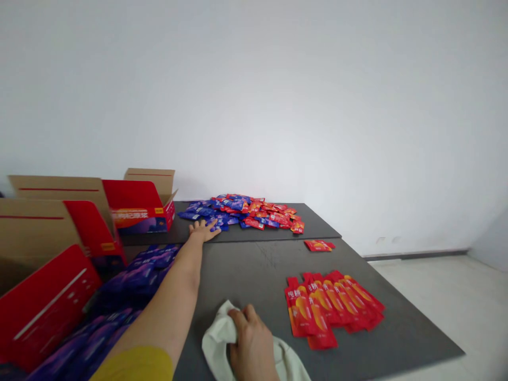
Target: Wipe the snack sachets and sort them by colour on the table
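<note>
My left hand [204, 230] reaches far forward with its fingers spread, at the near left edge of a mixed pile. Blue-purple pouches [197, 211] make up the left of that pile, and red-orange pouches [278, 214] the right. Close to me, my right hand [252, 341] is closed on a pale, whitish cloth [218, 333] bunched on the dark table [246, 275]. Right of it, several red pouches [329, 304] with orange pictures lie overlapped in a fanned row. One single red pouch [318, 245] rests farther back.
Open red cardboard boxes [138, 214] with raised brown flaps stand along the left. Rows of blue-purple pouches [146, 270] lie beside my left forearm. The table's right edge slants toward me, with pale floor [428, 280] beyond. A white wall [278, 106] stands behind.
</note>
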Demonstrator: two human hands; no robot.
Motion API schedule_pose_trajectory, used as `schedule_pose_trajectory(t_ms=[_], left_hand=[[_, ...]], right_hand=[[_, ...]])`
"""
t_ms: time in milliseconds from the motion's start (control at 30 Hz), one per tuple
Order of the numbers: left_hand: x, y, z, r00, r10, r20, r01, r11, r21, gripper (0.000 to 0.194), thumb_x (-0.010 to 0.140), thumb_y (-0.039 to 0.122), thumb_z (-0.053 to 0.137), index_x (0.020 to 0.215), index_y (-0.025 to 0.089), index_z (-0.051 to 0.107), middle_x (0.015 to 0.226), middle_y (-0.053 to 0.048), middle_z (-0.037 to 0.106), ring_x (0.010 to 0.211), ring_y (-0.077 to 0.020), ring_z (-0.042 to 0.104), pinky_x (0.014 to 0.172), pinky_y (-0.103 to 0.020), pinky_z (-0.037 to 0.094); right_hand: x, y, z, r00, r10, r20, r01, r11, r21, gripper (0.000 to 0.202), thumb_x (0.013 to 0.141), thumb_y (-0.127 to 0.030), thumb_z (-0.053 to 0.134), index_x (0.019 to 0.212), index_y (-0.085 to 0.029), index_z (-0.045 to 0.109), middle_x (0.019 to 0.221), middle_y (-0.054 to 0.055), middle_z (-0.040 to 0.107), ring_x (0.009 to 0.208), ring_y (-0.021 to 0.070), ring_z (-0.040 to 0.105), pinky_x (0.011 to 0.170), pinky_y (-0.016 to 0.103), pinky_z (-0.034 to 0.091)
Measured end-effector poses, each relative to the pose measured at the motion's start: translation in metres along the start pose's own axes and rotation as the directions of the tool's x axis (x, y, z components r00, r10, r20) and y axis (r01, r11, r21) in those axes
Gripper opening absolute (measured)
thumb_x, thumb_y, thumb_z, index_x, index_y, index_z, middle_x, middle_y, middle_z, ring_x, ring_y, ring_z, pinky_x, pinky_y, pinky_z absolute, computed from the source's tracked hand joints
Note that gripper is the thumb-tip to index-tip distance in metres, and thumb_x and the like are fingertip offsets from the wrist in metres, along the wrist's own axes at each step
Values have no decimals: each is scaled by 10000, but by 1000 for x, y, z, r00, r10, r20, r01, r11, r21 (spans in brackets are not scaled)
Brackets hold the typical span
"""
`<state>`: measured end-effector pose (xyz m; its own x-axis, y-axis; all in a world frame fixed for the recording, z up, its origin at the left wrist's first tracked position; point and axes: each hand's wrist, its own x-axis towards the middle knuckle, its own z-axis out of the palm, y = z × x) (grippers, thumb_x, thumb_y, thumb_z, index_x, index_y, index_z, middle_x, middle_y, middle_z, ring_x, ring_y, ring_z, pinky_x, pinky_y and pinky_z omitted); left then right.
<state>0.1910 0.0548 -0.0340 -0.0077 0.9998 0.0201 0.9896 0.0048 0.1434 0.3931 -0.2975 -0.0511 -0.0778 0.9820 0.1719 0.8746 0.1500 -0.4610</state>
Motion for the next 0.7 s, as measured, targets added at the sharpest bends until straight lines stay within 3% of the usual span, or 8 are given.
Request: schedule_pose_trajectory(t_ms=[167,333,400,500,600,700], left_hand=[[-41,21,-25,1000,23,-6,-23,998,66,861,672,826,403,1384,344,460,1413,-158,433,1293,-415,348,1043,-545,195],[-106,65,-23,999,-38,-17,39,995,90,799,711,759,463,1351,281,505,1384,-197,439,1256,-389,399,1021,-514,249],[-139,82,-15,993,-114,-40,115,993,32,703,781,670,463,1314,219,539,1323,-233,473,1210,-384,445,949,-490,337],[-196,99,0,994,-104,-42,105,994,40,569,896,500,376,1338,165,500,1294,-252,487,1116,-334,529,889,-457,383],[-258,103,9,999,-40,-14,40,998,49,481,933,332,333,1349,146,489,1233,-245,549,1047,-314,572,901,-491,358],[-321,100,13,999,6,47,-7,999,34,395,903,244,384,1199,128,619,1126,-242,621,1021,-350,582,880,-540,341]], right_hand=[[-3,0,-1,998,-44,-34,42,998,-56,587,648,-73,514,1181,-305,603,1018,40,589,874,188,612,776,253,441],[-1,-1,-7,995,-86,-53,81,993,-86,483,735,-129,497,1172,-300,614,1005,33,598,827,174,620,733,247,431],[-1,-2,-8,994,-81,-70,77,995,-61,432,773,-151,477,1149,-292,636,993,36,607,816,168,618,733,246,428],[-7,0,-12,983,-79,-165,91,993,69,435,781,-152,467,1158,-274,646,999,46,623,870,168,607,785,237,425],[-19,1,-23,951,-95,-293,160,965,206,420,785,-163,447,1141,-227,660,1010,55,646,923,175,592,837,241,427],[-26,-2,-44,924,-86,-374,196,944,266,395,804,-203,426,1116,-185,667,1041,71,664,952,191,585,849,263,436]])
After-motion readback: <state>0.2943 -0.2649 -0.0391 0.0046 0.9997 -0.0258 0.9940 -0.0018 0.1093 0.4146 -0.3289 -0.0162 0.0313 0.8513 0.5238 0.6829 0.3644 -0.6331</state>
